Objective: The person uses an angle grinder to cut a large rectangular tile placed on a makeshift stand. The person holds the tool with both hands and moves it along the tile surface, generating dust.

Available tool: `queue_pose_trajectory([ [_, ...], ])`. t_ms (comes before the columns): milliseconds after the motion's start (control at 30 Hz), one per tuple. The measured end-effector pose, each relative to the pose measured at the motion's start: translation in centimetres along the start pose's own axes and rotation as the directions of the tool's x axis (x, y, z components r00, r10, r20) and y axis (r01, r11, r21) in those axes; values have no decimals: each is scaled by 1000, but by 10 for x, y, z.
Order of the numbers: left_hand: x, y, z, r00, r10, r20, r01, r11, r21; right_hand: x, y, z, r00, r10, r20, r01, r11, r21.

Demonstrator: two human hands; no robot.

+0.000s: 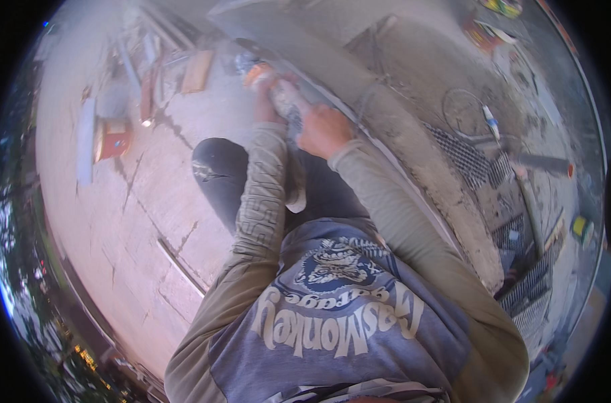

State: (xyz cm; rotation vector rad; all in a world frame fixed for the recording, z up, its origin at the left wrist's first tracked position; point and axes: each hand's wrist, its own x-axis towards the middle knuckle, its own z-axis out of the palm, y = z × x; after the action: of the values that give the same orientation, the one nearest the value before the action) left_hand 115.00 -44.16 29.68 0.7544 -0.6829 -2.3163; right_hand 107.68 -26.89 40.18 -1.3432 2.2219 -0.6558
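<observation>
Both my hands are closed around an angle grinder [255,72] with an orange front part and a dusty, greyish body. My left hand [266,102] grips it close to its head, and my right hand [324,129] wraps the rear of the body. The grinder's head lies along the edge of a raised concrete slab [413,158], where pale dust hangs in the air. Dust and blur hide the disc's exact contact with the edge. My dark-clad knee [219,161] is bent just below the left hand.
On the left floor stand a reddish bucket [114,138] and a pale board [86,141]; wood offcuts [197,72] lie farther off. A thin strip [180,267] lies nearer. Right of the slab are a cable connector [491,121], checked fabric [456,151] and a dark pipe [544,164].
</observation>
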Motion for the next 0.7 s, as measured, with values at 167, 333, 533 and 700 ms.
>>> queue_pose_trajectory([
  [167, -5, 8, 13, 996, 28, -82, -28, 1000, 2, 11, -1, 10, 999, -2, -38, 3, 1000, 24],
  [333, 11, 13, -2, 1000, 3, -27, -3, 1000, 5, 21, -7, 9, 1000, 23, 7, -23, 1000, 16],
  [533, 20, 17, 1, 998, 6, -57, -8, 999, -31, 31, -18, -2, 995, 69, 71, -68, 998, -8],
  [700, 29, 17, 0, 998, -7, -65, 4, 999, -48, 38, -15, 3, 997, 65, 45, -64, 998, -28],
])
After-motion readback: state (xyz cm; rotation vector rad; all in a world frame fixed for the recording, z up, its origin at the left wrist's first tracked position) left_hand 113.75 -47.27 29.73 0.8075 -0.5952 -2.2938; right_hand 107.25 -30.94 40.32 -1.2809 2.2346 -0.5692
